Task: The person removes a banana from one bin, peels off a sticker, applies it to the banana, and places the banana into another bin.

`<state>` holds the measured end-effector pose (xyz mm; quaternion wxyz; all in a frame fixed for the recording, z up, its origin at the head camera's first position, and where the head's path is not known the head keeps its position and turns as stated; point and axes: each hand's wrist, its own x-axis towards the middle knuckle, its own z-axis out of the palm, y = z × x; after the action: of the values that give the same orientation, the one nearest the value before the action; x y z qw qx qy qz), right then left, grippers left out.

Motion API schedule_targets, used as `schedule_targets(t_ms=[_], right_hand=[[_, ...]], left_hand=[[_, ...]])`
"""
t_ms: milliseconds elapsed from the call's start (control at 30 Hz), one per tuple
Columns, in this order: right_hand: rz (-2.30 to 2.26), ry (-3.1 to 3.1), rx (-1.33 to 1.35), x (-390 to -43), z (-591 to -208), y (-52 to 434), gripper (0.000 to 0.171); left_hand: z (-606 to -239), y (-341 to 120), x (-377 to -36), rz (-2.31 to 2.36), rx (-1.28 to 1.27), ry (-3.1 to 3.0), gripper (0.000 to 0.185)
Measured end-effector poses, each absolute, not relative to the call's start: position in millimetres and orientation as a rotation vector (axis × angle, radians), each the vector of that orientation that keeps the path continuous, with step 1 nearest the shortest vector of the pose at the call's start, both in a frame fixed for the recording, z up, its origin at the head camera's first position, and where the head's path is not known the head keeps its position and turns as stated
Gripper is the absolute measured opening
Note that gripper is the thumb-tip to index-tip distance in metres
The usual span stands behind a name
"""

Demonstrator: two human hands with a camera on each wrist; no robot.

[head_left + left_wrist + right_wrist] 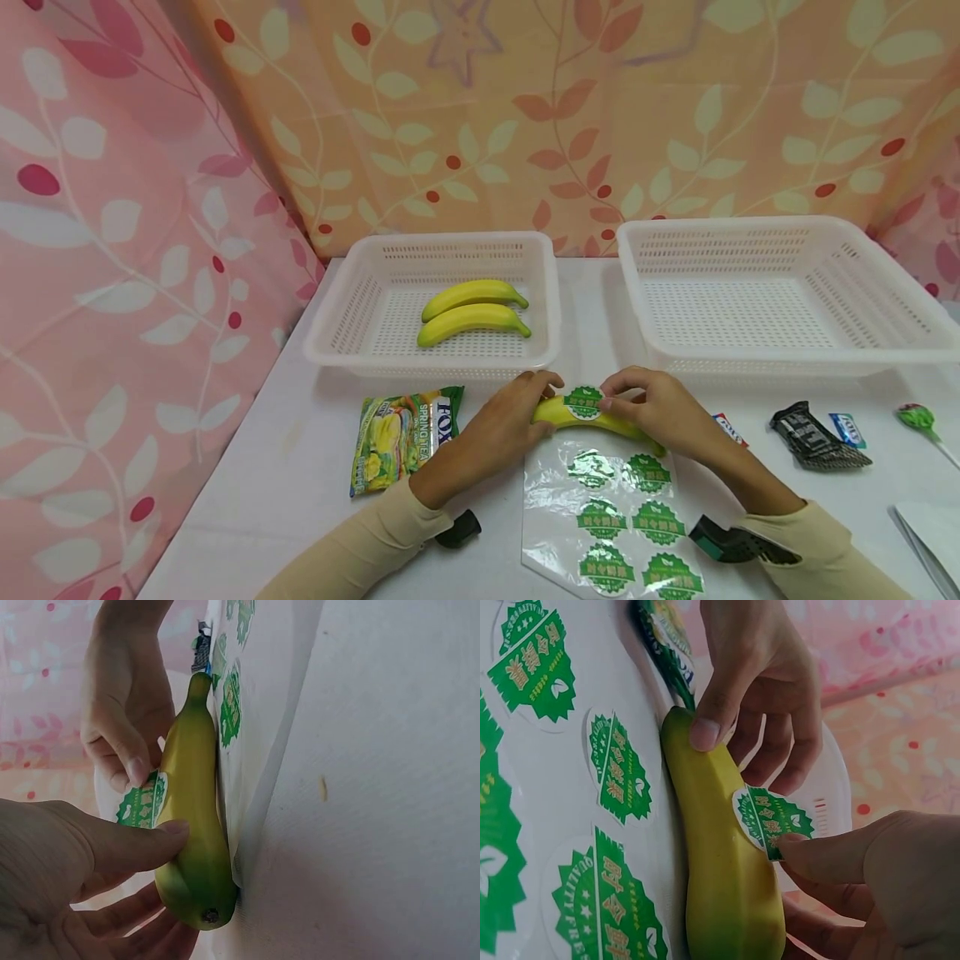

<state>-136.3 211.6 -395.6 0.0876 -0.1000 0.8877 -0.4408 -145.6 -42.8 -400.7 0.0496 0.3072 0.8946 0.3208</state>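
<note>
A yellow banana (558,414) with greenish ends lies across the top of a sheet of round green-and-white stickers (546,500). My left hand (497,423) holds the banana near its blunt end, the thumb on one side and fingers on the other, as the left wrist view shows. Between thumb and fingers my right hand (671,414) pinches the edge of a loose sticker (769,817). One side of that sticker lies against the banana's skin; the pinched side stands off it. Several more stickers remain on the sheet below.
Behind the hands stand a white basket (431,363) with two bananas (474,323) and a second white basket (780,360). A candy bag (393,446) lies left. Rightward lie a black packet (813,437), a small blue packet (847,430), a lollipop (917,416) and metal tweezers (924,550).
</note>
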Motion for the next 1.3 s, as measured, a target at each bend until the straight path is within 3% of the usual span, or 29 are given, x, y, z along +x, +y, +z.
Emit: schedule_targets(t_ms=[567,967,1300], right_hand=[[-1.268,2.712,-0.291,-137,-397,211,0.02],[-1.216,2.869,-0.622,-134,-405,206,0.039],[-1.069,2.906,-0.64,-132,-407,202,0.038]], left_hand=[[-402,-43,-145,0.903,0.995,2.76,0.041],[-402,-44,-144,0.84,1.062,2.78,0.039],[-399,-43,-144,0.768,1.047,2.807,0.051]])
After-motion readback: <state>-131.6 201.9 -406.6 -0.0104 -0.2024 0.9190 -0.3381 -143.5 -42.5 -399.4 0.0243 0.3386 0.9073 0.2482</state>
